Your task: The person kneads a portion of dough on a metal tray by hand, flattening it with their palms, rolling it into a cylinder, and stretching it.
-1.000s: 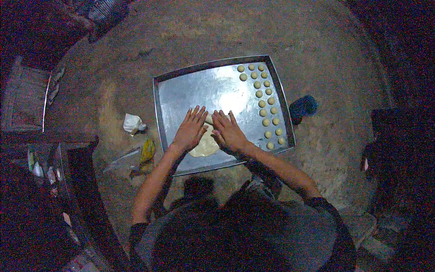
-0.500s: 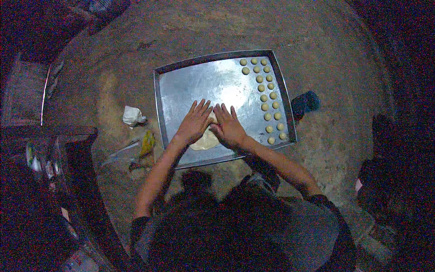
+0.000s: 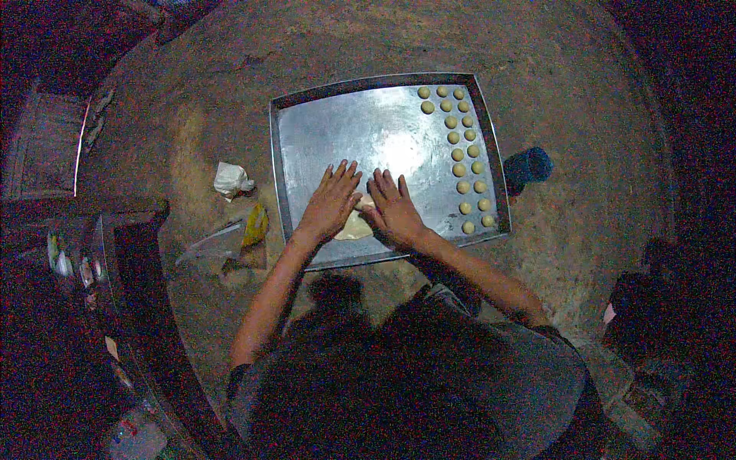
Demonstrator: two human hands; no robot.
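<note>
White crumpled bundle (image 3: 232, 179): lies on the rough brown floor (image 3: 195, 126), left of the tray and apart from it; its material is too blurred to tell.
Yellow-and-clear plastic bag (image 3: 255, 225): lies limp on the floor, nearer the person than the bundle; the yellow part is beside the tray's left rim.
Shiny grey metal tray (image 3: 330, 130): shallow and four-sided, with raised walls; rests on the floor and shines brightly near its middle.
Left hand (image 3: 331, 203): palm down at the dough's left side, fingers straight and slightly parted, pointing away from the person; grip wide, closed around nothing.
Pale flat sheet of dough (image 3: 355, 228): on the tray near its close edge, between the hands and partly hidden by them.
Right hand (image 3: 395, 213): palm down at the dough's right side, fingers stretched and spread; grip likewise wide; what lies beneath the palm is hidden.
Small round cream dough balls (image 3: 458, 155): spaced in columns along the tray's right side.
Dark blue cylindrical container (image 3: 530, 164): on the floor just beyond the tray's right wall.
</note>
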